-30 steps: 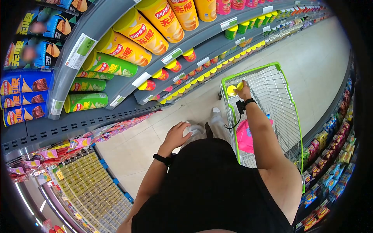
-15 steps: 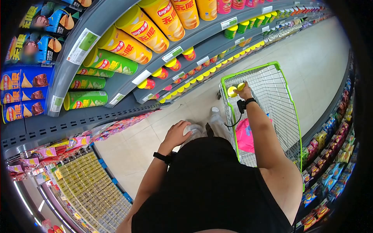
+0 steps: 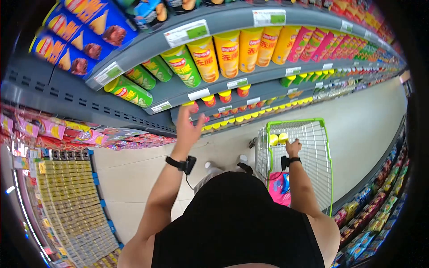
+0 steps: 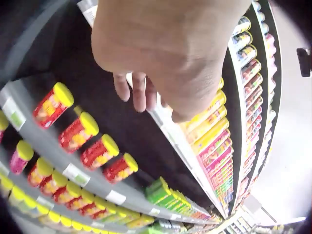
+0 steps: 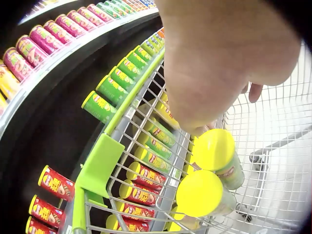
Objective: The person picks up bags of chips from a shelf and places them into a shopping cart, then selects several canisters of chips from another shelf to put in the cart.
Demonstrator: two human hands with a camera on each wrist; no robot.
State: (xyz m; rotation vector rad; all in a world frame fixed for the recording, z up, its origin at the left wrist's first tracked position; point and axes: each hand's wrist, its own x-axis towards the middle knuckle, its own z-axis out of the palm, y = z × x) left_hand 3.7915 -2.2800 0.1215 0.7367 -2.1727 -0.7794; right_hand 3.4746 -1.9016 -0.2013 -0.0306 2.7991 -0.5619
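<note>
My left hand is raised at the shelf, thumb and fingers apart with nothing between them. Nearest to it in the head view are red cans with yellow lids on a lower shelf; the left wrist view shows the same kind of red can below the hand. Over the shopping cart, my right hand is beside two yellow-lidded chip cans standing inside, its fingers loose. The right wrist view shows the near can and the other can side by side, pale green below their lids.
Green chip cans and yellow chip cans line the shelf above. A pink package lies in the near end of the cart. Stacked boxes stand at the left, and another snack shelf runs along the right.
My left hand has risen from near my leg up to the shelf. The right hand has let go of a yellow-lidded can in the cart and drawn slightly right. The view has turned towards the shelf.
</note>
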